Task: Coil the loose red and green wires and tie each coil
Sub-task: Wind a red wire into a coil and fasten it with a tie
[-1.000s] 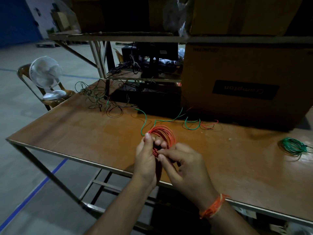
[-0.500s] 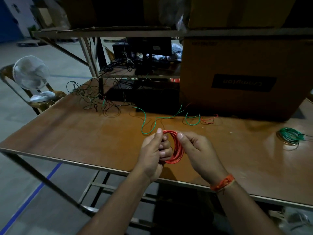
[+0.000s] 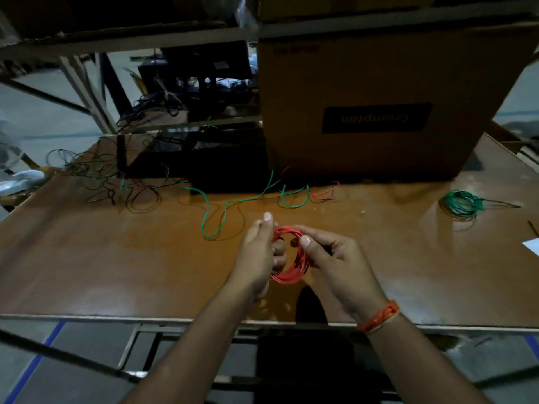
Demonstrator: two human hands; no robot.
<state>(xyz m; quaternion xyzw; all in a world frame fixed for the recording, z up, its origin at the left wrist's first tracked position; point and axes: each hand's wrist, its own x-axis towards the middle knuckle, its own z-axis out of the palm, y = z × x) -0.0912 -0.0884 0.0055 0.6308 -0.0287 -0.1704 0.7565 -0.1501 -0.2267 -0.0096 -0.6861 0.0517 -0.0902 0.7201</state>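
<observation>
My left hand [image 3: 256,258] and right hand [image 3: 335,263] pinch opposite sides of the red coil [image 3: 288,277] (already wound); next, I judge, binding its loose end around the loops.

Both hands hold a red coil [image 3: 288,276] above the table [image 3: 116,258]: the left hand [image 3: 258,258] grips its left side, the right hand [image 3: 335,263] pinches its right side. A loose green wire [image 3: 224,208] lies beyond; a green coil [image 3: 462,201] sits far right, by a box [image 3: 379,83].

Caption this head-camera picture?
Both hands hold a red wire coil above the brown wooden table.
</observation>
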